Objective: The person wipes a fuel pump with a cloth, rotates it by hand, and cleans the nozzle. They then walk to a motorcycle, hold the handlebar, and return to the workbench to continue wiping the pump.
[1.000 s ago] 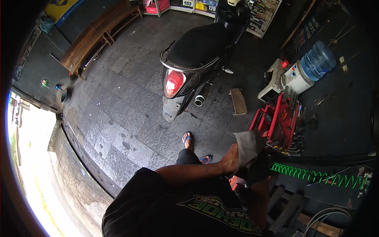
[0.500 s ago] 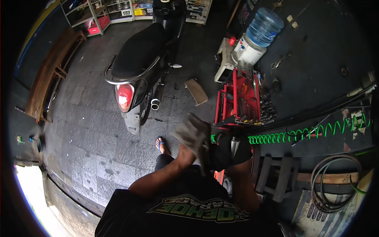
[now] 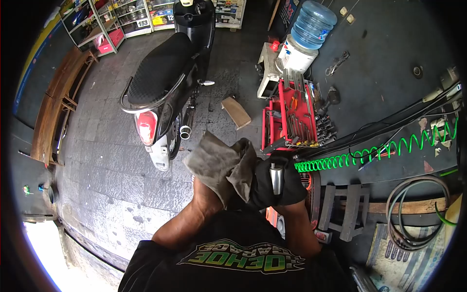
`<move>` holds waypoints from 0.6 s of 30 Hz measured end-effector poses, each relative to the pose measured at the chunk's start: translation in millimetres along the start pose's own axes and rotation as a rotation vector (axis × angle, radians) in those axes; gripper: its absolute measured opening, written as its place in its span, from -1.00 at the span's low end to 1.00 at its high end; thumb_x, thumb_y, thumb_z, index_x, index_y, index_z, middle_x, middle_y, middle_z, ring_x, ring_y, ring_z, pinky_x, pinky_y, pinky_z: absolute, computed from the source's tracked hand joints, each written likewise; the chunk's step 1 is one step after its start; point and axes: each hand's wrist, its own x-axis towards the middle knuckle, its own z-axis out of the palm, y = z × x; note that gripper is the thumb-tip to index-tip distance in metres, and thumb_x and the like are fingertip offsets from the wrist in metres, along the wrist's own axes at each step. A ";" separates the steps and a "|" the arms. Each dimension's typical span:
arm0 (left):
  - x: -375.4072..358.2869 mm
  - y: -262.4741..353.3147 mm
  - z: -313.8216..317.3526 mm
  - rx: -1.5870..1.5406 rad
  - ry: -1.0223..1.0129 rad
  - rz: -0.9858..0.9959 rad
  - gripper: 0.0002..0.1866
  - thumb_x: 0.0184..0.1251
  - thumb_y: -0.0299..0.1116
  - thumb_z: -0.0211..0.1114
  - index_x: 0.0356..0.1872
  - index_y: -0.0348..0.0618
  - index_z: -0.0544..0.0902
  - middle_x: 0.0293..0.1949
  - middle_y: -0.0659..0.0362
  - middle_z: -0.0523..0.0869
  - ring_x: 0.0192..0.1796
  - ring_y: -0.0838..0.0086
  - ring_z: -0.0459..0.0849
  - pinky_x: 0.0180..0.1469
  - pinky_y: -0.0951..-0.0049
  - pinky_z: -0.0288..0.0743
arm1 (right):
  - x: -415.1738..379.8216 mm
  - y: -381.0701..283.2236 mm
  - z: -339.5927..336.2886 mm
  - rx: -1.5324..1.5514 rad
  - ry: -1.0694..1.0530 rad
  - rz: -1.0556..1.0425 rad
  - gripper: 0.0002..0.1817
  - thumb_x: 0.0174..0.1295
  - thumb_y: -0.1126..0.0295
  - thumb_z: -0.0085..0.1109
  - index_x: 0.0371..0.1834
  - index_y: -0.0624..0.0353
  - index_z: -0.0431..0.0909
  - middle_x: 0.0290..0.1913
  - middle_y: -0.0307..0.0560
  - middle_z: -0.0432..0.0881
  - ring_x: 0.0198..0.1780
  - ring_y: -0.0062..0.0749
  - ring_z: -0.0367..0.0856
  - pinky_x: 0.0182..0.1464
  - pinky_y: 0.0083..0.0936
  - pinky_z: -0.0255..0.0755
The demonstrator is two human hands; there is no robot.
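A crumpled grey rag (image 3: 214, 163) covers most of my left hand (image 3: 206, 194), whose fingers are hidden beneath it. Close on its right, my right hand (image 3: 292, 195) is wrapped in black, perhaps a glove, so its fingers do not show apart. A silver metal cylinder (image 3: 277, 179) stands out from the black there, part of a tool whose kind I cannot make out. The rag's right edge hangs against the black shape. A green coiled air hose (image 3: 335, 162) runs from near my right hand towards the wall on the right.
Ahead stands a black scooter (image 3: 160, 73). To its right are a wooden block (image 3: 236, 113), a red toolbox (image 3: 272, 126) full of tools, and a water dispenser (image 3: 296, 56). A wooden bench (image 3: 58, 102) lines the left. Grey stands (image 3: 345, 207) and a coiled hose (image 3: 391, 214) lie right.
The rag has shifted left and spread wider over my left hand. My right hand has moved slightly, and the silver cylinder shows more fully. The whole view has tilted a little.
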 end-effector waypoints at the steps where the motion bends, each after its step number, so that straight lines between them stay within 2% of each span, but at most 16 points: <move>1: 0.8 -5.9 -1.3 -0.211 -0.023 -0.065 -0.53 0.43 -0.17 0.15 0.27 -0.17 0.44 0.17 0.11 0.56 0.17 0.33 0.56 0.27 0.30 0.42 | -0.6 -0.5 1.7 -0.002 -0.001 -0.002 -0.42 0.35 -0.27 -0.05 -0.29 0.11 0.42 -0.52 -0.30 0.34 -0.55 -0.56 0.32 -0.49 -0.56 0.16; 3: 2.7 -19.3 -4.1 -0.635 -0.069 -0.199 -0.49 0.43 -0.13 0.13 0.31 -0.17 0.41 0.20 0.10 0.55 0.21 0.27 0.54 0.30 0.25 0.39 | -0.1 -6.2 18.8 -0.142 0.134 -0.003 -0.36 0.33 -0.33 -0.08 -0.33 0.13 0.41 -0.56 -0.29 0.33 -0.61 -0.58 0.26 -0.54 -0.56 0.06; 5: 4.9 -25.6 -7.0 -1.057 -0.114 -0.326 -0.44 0.43 -0.09 0.11 0.34 -0.17 0.37 0.23 0.08 0.53 0.25 0.21 0.51 0.34 0.20 0.35 | 2.5 -1.0 4.6 -0.271 0.152 -0.072 -0.35 0.33 -0.33 -0.07 -0.28 0.14 0.43 -0.54 -0.28 0.35 -0.61 -0.58 0.24 -0.54 -0.56 0.05; 6: 4.5 -22.5 -8.0 -1.055 -0.114 -0.320 -0.44 0.43 -0.09 0.11 0.34 -0.17 0.37 0.23 0.08 0.53 0.25 0.21 0.51 0.34 0.20 0.35 | 4.3 4.4 -6.9 -0.395 0.171 -0.140 -0.34 0.32 -0.34 -0.07 -0.24 0.15 0.44 -0.53 -0.27 0.38 -0.62 -0.57 0.23 -0.54 -0.56 0.04; 7: 2.3 -17.3 -8.8 -1.250 -0.190 -0.297 -0.42 0.40 -0.12 0.15 0.36 -0.17 0.36 0.26 0.08 0.51 0.28 0.22 0.49 0.36 0.22 0.33 | 5.0 13.8 -23.1 -0.395 0.167 -0.139 -0.34 0.32 -0.34 -0.07 -0.24 0.15 0.44 -0.53 -0.27 0.38 -0.62 -0.57 0.23 -0.54 -0.56 0.04; 8: 0.0 -14.7 -9.5 -1.445 -0.269 -0.270 -0.40 0.37 -0.16 0.20 0.38 -0.17 0.35 0.29 0.07 0.49 0.32 0.23 0.47 0.38 0.23 0.31 | 8.6 20.0 -30.2 -0.629 0.341 -0.194 -0.41 0.31 -0.24 0.03 -0.15 0.17 0.45 -0.46 -0.23 0.45 -0.57 -0.53 0.33 -0.51 -0.54 0.15; 9: -3.3 -15.1 -10.0 -1.446 -0.265 -0.267 -0.40 0.37 -0.16 0.20 0.38 -0.17 0.35 0.29 0.07 0.49 0.32 0.23 0.47 0.38 0.23 0.31 | 9.6 24.3 -35.8 -0.863 0.517 -0.246 -0.46 0.31 -0.14 0.13 -0.07 0.18 0.46 -0.38 -0.19 0.52 -0.52 -0.48 0.42 -0.47 -0.52 0.26; 10: -8.2 -16.0 -10.2 -1.243 -0.214 -0.228 -0.39 0.34 -0.19 0.23 0.37 -0.17 0.35 0.29 0.07 0.49 0.32 0.25 0.47 0.38 0.25 0.31 | 4.4 24.5 -40.1 -0.864 0.513 -0.241 -0.46 0.31 -0.14 0.13 -0.07 0.18 0.46 -0.38 -0.19 0.52 -0.52 -0.48 0.42 -0.47 -0.52 0.26; 12: -18.0 -17.7 -10.7 -0.837 -0.112 -0.151 -0.37 0.29 -0.25 0.29 0.37 -0.18 0.35 0.29 0.08 0.49 0.32 0.30 0.47 0.39 0.27 0.30 | 2.9 5.3 -8.1 -2.159 0.412 -0.513 -0.69 0.38 0.21 0.14 0.10 0.06 0.48 -0.04 -0.17 0.62 -0.09 -0.40 0.66 -0.13 -0.52 0.57; 13: -21.3 -18.2 -11.3 -0.632 -0.061 -0.114 -0.35 0.26 -0.29 0.32 0.36 -0.19 0.35 0.29 0.08 0.50 0.32 0.33 0.47 0.39 0.29 0.30 | 2.2 5.8 -9.5 -2.159 0.402 -0.513 -0.69 0.38 0.21 0.14 0.10 0.06 0.48 -0.04 -0.17 0.62 -0.09 -0.40 0.66 -0.13 -0.52 0.57; 14: -22.7 -18.3 -12.8 -0.426 -0.011 -0.077 -0.34 0.23 -0.32 0.35 0.36 -0.20 0.35 0.29 0.09 0.50 0.32 0.35 0.47 0.39 0.30 0.30 | 0.8 6.1 -10.5 -2.307 0.393 -0.619 -0.67 0.33 0.26 0.19 0.10 0.10 0.47 0.02 -0.14 0.61 -0.06 -0.37 0.66 -0.09 -0.53 0.57; 15: -20.0 -18.9 -13.5 -0.384 -0.074 -0.070 -0.37 0.30 -0.33 0.31 0.38 -0.20 0.33 0.30 0.07 0.48 0.32 0.37 0.47 0.40 0.31 0.30 | 1.3 6.3 -9.4 -2.451 0.382 -0.731 -0.64 0.28 0.31 0.23 0.10 0.14 0.46 0.08 -0.11 0.60 -0.03 -0.34 0.66 -0.06 -0.55 0.57; 16: -19.1 -26.9 -15.2 -0.384 -0.069 -0.069 -0.37 0.30 -0.33 0.31 0.38 -0.20 0.33 0.30 0.07 0.48 0.32 0.37 0.47 0.40 0.31 0.30 | 1.3 5.1 -5.9 -2.450 0.376 -0.732 -0.64 0.28 0.31 0.23 0.10 0.14 0.46 0.08 -0.11 0.60 -0.03 -0.34 0.66 -0.06 -0.55 0.57; 18: -16.9 -52.3 -17.3 -0.061 -0.112 -0.068 -0.44 0.39 -0.34 0.20 0.38 -0.18 0.32 0.28 0.07 0.51 0.29 0.32 0.51 0.38 0.28 0.35 | 2.1 -4.1 15.1 -1.074 0.285 -0.470 -0.64 0.21 0.39 0.29 0.06 0.19 0.50 0.00 -0.10 0.64 -0.03 -0.29 0.66 -0.01 -0.51 0.56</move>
